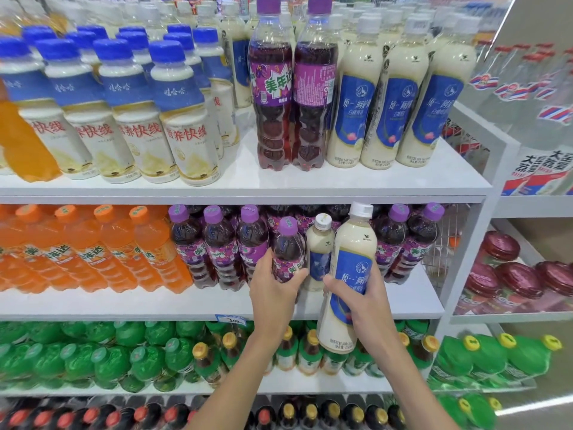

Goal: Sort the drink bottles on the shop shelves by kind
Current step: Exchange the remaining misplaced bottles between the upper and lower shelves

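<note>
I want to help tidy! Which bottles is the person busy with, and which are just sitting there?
Busy with: purple soda bottle in the left hand; milk tea bottle in the right hand; second milk tea bottle among the purple sodas.
Just sitting: orange soda row; green bottles below; red-lidded jars.

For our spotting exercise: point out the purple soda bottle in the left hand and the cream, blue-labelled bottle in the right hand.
Purple plastic soda bottle (287,247): head view, dark shoulder.
Cream blue-labelled plastic bottle (356,238): head view, cream shoulder.
</note>
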